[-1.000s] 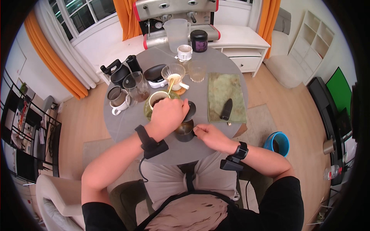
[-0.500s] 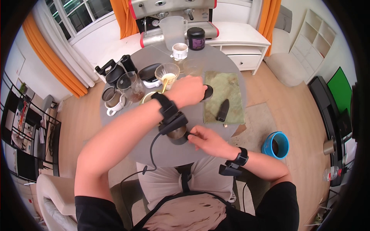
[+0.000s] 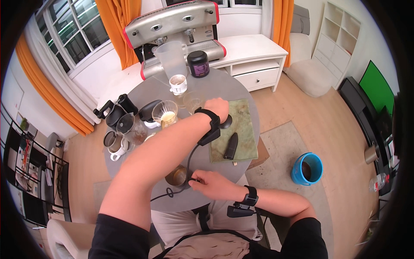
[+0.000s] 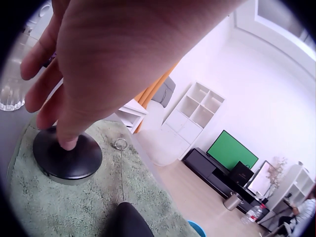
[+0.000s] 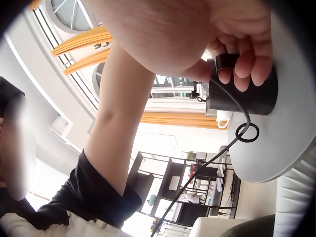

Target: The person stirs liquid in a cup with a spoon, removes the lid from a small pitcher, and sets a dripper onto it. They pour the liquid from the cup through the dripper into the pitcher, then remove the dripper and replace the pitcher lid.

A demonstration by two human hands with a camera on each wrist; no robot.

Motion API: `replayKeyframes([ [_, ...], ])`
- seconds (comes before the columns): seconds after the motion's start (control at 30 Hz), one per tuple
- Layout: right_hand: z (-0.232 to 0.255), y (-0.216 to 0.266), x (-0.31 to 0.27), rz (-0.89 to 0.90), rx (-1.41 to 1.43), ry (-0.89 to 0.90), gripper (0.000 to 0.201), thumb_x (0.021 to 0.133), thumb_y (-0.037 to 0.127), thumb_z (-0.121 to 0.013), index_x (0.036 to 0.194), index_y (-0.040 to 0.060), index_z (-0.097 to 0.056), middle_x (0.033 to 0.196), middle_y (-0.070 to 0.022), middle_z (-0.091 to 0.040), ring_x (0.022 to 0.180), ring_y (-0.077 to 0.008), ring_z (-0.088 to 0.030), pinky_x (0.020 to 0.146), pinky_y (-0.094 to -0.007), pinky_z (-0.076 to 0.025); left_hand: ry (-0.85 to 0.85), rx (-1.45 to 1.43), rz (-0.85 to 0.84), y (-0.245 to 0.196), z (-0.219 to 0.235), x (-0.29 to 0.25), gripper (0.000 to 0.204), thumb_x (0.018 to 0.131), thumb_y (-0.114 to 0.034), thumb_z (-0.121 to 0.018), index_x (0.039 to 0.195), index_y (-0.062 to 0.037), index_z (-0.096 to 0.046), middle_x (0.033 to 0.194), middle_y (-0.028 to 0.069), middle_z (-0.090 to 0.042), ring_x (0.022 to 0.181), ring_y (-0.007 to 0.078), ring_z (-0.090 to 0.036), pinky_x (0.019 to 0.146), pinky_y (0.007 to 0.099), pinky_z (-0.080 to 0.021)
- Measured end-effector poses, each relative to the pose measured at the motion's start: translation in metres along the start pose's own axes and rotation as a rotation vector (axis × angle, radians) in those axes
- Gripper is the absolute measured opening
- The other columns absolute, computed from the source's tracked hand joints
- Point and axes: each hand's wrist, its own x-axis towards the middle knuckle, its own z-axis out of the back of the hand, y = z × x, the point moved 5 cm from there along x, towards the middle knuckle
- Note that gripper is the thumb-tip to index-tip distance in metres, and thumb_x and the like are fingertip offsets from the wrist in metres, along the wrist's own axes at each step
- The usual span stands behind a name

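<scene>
My left hand [image 3: 217, 108] is over the green towel [image 3: 245, 116] at the table's right side. In the left wrist view, its thumb rests on top of a round black lid-like disc [image 4: 67, 157] that lies on the towel, and the other fingers extend loosely beyond the disc's far edge. With curled fingers, my right hand [image 3: 213, 184] grips the handle of a dark pitcher [image 3: 176, 177] near the table's front edge. Its inside looks brownish metal. A black pointed object [image 3: 231, 146] lies on the towel near my left hand.
A glass dripper [image 3: 165, 111], a glass server [image 3: 131, 129] and a white cup [image 3: 118, 152] stand on the left. Farther back are a clear jug [image 3: 171, 60] and a black jar [image 3: 198, 64]. A cable [image 3: 188, 166] from my left wrist hangs beside the pitcher.
My left hand has carried the black disc from above the pitcher rightward onto the towel, and its fingers have loosened. My right hand keeps hold of the pitcher's handle. The head view has shifted.
</scene>
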Motion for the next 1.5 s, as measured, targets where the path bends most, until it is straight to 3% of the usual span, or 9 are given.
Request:
replayKeyframes([
  [0.1, -0.001, -0.003, 0.001, -0.026, 0.003, 0.007, 0.029, 0.098, 0.026, -0.058, 0.098, -0.0028, -0.058, 0.081, -0.0191, -0.067, 0.071, -0.0335, -0.065, 0.063, -0.0409, -0.048, 0.015, -0.033, -0.012, -0.002, -0.003, 0.002, 0.025, 0.083, -0.015, -0.067, 0.104, -0.0042, -0.075, 0.107, 0.0179, -0.072, 0.1, 0.0334, -0.07, 0.085, 0.042, -0.057],
  [0.17, -0.006, -0.015, 0.003, 0.018, 0.004, -0.012, 0.025, 0.1, 0.026, -0.056, 0.101, 0.0011, -0.057, 0.079, -0.0074, -0.066, 0.066, -0.0153, -0.06, 0.06, -0.0316, -0.047, 0.022, -0.087, -0.035, 0.0, 0.004, -0.007, 0.04, 0.08, -0.038, -0.077, 0.098, -0.0028, -0.074, 0.102, 0.0197, -0.072, 0.094, 0.0361, -0.07, 0.082, 0.0433, -0.057],
  [0.4, -0.001, -0.001, 0.003, -0.03, -0.016, 0.008, 0.023, 0.1, 0.024, -0.054, 0.098, 0.0024, -0.06, 0.077, -0.0034, -0.065, 0.062, -0.0122, -0.058, 0.058, -0.0293, -0.047, -0.161, -0.377, -0.251, 0.021, 0.085, -0.103, 0.037, 0.091, -0.039, -0.064, 0.097, -0.0029, -0.072, 0.082, 0.0168, -0.072, 0.081, 0.0342, -0.07, 0.073, 0.0393, -0.055],
  [0.53, 0.002, -0.008, 0.003, -0.096, 0.037, -0.037, 0.024, 0.097, 0.024, -0.057, 0.096, 0.0008, -0.063, 0.078, -0.0094, -0.069, 0.067, -0.0191, -0.063, 0.062, -0.0326, -0.048, -0.323, -0.67, -0.121, 0.056, 0.125, -0.195, 0.028, 0.098, -0.028, -0.059, 0.096, -0.001, -0.066, 0.074, 0.0073, -0.068, 0.062, 0.0136, -0.061, 0.059, 0.0308, -0.048],
  [0.87, 0.019, -0.028, -0.009, -0.205, 0.225, -0.129, 0.015, 0.099, 0.015, -0.049, 0.091, 0.006, -0.057, 0.079, 0.0006, -0.058, 0.07, -0.0082, -0.052, 0.066, -0.023, -0.043, -0.75, -1.45, 0.396, 0.176, -0.047, -0.308, 0.023, 0.103, -0.03, -0.053, 0.093, -0.0088, -0.055, 0.07, -0.0048, -0.054, 0.056, 0.004, -0.047, 0.048, 0.0208, -0.036],
  [1.03, 0.017, -0.033, -0.025, -0.208, 0.369, -0.246, 0.014, 0.099, 0.015, -0.048, 0.091, 0.0066, -0.056, 0.081, -0.0009, -0.058, 0.07, -0.0105, -0.054, 0.067, -0.0252, -0.046, -0.704, -1.168, 0.559, 0.189, -0.146, -0.293, 0.026, 0.1, -0.029, -0.056, 0.108, -0.006, -0.05, 0.09, 0.0042, -0.057, 0.067, 0.0098, -0.053, 0.054, 0.0244, -0.046],
  [1.17, 0.013, -0.029, -0.037, -0.213, 0.396, -0.366, 0.015, 0.1, 0.013, -0.046, 0.091, 0.0046, -0.056, 0.082, -0.0031, -0.059, 0.067, -0.0109, -0.054, 0.065, -0.028, -0.049, -0.465, -1.368, 0.507, 0.177, -0.137, -0.293, 0.031, 0.094, -0.015, -0.059, 0.118, -0.0021, -0.045, 0.109, 0.0108, -0.053, 0.081, 0.0161, -0.059, 0.063, 0.0309, -0.055],
  [1.4, 0.012, -0.018, -0.049, -0.26, 0.434, -0.412, 0.017, 0.103, 0.013, -0.045, 0.095, 0.0016, -0.055, 0.09, -0.0097, -0.063, 0.077, -0.0174, -0.064, 0.077, -0.0328, -0.056, -0.633, -1.086, 0.499, 0.185, -0.148, -0.289, 0.036, 0.088, -0.004, -0.058, 0.12, 0.0007, -0.043, 0.11, 0.0189, -0.049, 0.081, 0.0215, -0.064, 0.065, 0.0332, -0.056],
  [1.5, 0.011, -0.016, -0.045, -0.267, 0.412, -0.406, 0.017, 0.104, 0.013, -0.045, 0.097, 0.0011, -0.055, 0.092, -0.011, -0.064, 0.079, -0.0193, -0.066, 0.08, -0.0337, -0.057, -0.354, -1.667, 0.429, 0.179, -0.16, -0.28, 0.034, 0.091, 0.003, -0.052, 0.122, 0.0006, -0.037, 0.108, 0.0143, -0.05, 0.079, 0.0208, -0.065, 0.068, 0.0324, -0.059],
])
